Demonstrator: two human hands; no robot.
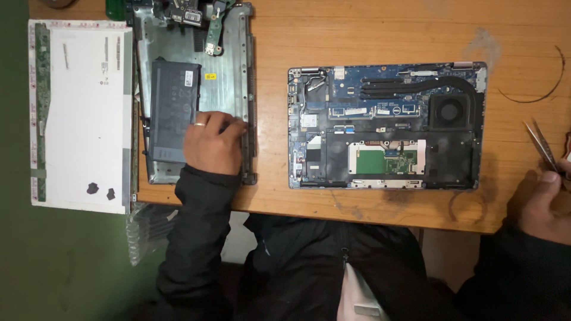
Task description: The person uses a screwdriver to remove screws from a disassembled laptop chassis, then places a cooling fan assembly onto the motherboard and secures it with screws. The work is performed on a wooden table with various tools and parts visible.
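At the left of the frame the left hand (211,142) lay palm-down on a dark battery pack (172,107), fingers curled over its right edge and seemingly gripping it; the pack sat in a silver laptop shell (229,77), just beside a white display panel (80,116); at the right edge the right hand (544,199) pinched metal tweezers (541,142); an opened laptop base (386,128) lay mid-frame on the wooden table (380,35), untouched.
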